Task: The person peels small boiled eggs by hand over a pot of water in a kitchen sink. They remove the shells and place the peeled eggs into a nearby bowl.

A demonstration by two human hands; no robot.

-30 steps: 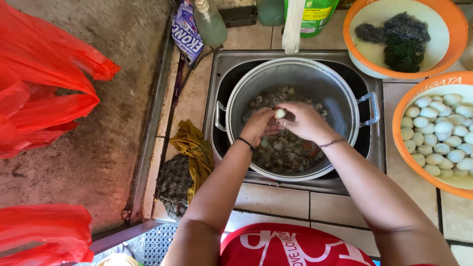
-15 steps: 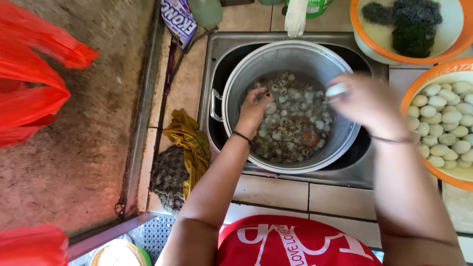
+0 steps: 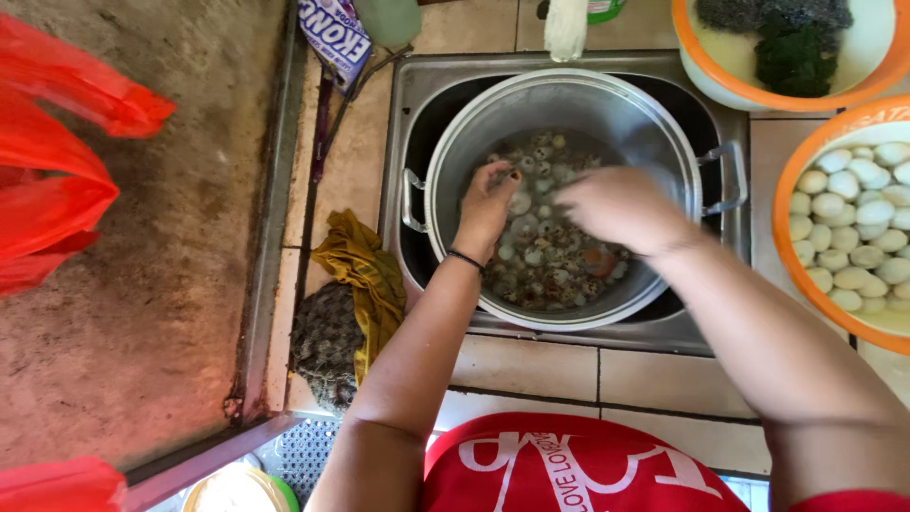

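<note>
The left hand [image 3: 491, 201] is reaching down into the round metal pot [image 3: 654, 118], fingers curled together over the speckled quail eggs [image 3: 540, 256]; whether it is pinching one cannot be told. A thin dark band is circling its wrist. The right hand [image 3: 616, 207] is hovering palm-down over the same heap, blurred, fingers loosely bent; its grip cannot be told. Half a second earlier this hand was out at the pot's right rim holding a peeled egg; it is now back over the middle. The pot, smooth and grey with two loop handles, is sitting in a steel sink [image 3: 417, 95] set in the tiled worktop [image 3: 531, 365]. To the right, an orange-rimmed bowl [image 3: 787, 246] is holding smooth, pale peeled eggs [image 3: 848, 228]. To the left, a crumpled mustard cloth [image 3: 365, 275] is lying over a coarse scouring pad [image 3: 322, 346].
</note>
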